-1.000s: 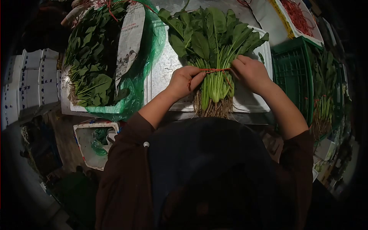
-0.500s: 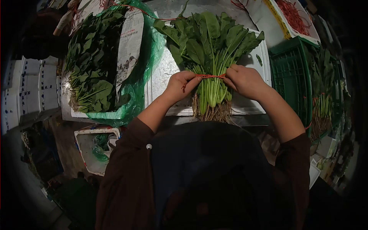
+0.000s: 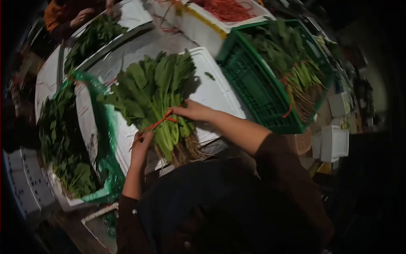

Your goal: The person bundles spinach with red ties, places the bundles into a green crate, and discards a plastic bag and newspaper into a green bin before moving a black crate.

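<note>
A leafy spinach bunch (image 3: 157,91), roots showing, is lying on the white tabletop (image 3: 213,91) between both hands. Left hand (image 3: 141,146) and right hand (image 3: 190,112) fingers are pinching the red string (image 3: 158,122). Since before, the left hand is pulling lower, away from the stems.

A single head-worn camera looks steeply down past the person's own chest onto the table (image 3: 139,46), close to the work. The wide fisheye lens darkens the corners and bends the edges. The view sits tilted, so the table runs diagonally, with the green crate (image 3: 258,89) at upper right.
</note>
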